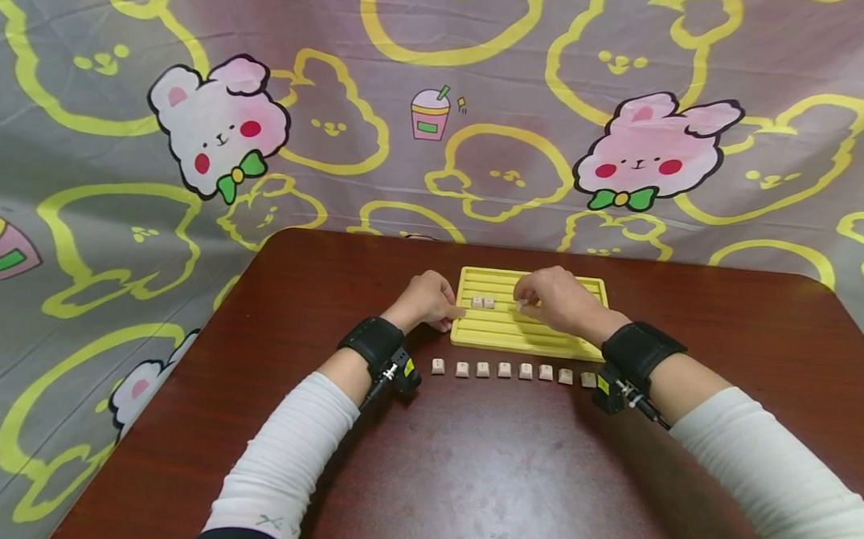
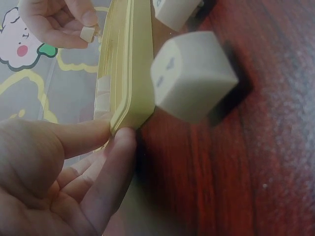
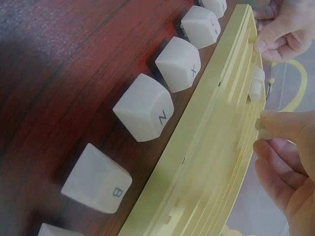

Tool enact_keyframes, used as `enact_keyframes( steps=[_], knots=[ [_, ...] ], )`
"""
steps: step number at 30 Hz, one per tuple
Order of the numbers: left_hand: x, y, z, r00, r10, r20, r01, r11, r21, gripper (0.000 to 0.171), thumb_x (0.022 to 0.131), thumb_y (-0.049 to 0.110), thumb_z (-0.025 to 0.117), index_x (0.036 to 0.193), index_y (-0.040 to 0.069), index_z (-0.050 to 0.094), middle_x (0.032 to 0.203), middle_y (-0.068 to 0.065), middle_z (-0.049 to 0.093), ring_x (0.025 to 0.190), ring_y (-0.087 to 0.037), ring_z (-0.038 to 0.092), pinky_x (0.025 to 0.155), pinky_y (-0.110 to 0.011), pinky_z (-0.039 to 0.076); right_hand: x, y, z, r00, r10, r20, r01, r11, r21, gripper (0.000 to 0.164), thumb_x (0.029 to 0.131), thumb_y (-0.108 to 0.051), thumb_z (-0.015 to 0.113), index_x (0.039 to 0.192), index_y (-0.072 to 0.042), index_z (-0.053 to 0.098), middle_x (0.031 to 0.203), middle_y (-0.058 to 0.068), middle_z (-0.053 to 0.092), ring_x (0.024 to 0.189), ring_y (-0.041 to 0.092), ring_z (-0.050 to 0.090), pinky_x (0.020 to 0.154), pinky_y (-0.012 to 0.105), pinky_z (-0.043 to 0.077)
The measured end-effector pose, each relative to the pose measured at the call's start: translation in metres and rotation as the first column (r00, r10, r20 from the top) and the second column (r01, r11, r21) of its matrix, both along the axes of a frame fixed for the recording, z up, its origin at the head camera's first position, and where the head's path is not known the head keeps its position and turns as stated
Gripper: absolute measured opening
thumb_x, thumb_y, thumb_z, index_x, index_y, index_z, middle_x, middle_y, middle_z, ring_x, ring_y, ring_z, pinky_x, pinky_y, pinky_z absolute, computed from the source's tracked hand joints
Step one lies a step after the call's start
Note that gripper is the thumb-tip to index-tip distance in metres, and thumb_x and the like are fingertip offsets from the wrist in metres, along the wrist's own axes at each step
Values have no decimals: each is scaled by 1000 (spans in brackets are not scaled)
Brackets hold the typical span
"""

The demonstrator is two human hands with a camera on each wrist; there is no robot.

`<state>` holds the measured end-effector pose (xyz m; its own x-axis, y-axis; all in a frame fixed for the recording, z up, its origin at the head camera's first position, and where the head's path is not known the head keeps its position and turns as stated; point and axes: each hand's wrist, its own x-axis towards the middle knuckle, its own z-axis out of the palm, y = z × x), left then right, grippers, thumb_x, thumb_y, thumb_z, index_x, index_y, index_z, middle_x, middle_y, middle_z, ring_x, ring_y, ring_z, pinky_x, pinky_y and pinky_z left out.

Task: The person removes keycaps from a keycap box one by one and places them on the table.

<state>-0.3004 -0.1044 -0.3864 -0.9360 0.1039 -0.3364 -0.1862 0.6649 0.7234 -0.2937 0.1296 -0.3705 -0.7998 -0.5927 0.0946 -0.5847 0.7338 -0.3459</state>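
A yellow ridged tray (image 1: 530, 344) lies on the table. My left hand (image 1: 431, 299) pinches its left edge between thumb and finger, seen close up in the left wrist view. Over the middle of the tray, my right hand (image 1: 559, 297) holds a small white keycap (image 3: 265, 132) between thumb and fingertips. Two white keycaps (image 1: 483, 302) sit side by side in one of the tray's grooves, towards its left end. In front of the tray runs a row of several loose keycaps (image 1: 504, 370); letters such as N (image 3: 142, 108) and B (image 3: 98, 179) can be read.
The dark red-brown table (image 1: 466, 472) reaches towards me, with a glossy patch of light on it. Behind it hangs a grey-pink cloth (image 1: 407, 180) with cartoon rabbits and yellow outlines. Both wrists wear black straps (image 1: 641, 353) with small cameras.
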Motion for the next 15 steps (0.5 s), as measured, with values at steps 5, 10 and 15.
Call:
enact_keyframes(
  steps=[5, 10, 15],
  knots=[
    [-1, 0, 0, 1000, -2, 1, 2, 1000, -3, 18, 86, 9, 77, 89, -3, 64, 66, -8, 64, 51, -12, 64, 55, -27, 62, 2, 1, 2, 1000, 6, -9, -6, 1000, 3, 14, 87, -10, 75, 101, -6, 74, 95, 6, 74, 89, 21, 70, 82, 40, 61],
    [-2, 0, 0, 1000, -4, -5, 4, 1000, -13, 18, 86, 9, 77, 86, -3, 64, 64, -8, 64, 50, -12, 64, 55, -27, 62, 6, 2, 4, 1000, 18, -8, -18, 1000, -7, 13, 88, -10, 75, 100, -6, 74, 95, 6, 74, 89, 21, 70, 82, 41, 61],
    [-2, 0, -1, 1000, -11, -14, 10, 1000, -21, 17, 85, 9, 78, 87, -2, 65, 69, -7, 64, 50, -11, 64, 55, -26, 62, 10, 7, 3, 998, 44, -35, -44, 999, -12, 11, 89, -10, 74, 99, -5, 74, 94, 7, 74, 87, 19, 71, 80, 39, 61]
  ],
)
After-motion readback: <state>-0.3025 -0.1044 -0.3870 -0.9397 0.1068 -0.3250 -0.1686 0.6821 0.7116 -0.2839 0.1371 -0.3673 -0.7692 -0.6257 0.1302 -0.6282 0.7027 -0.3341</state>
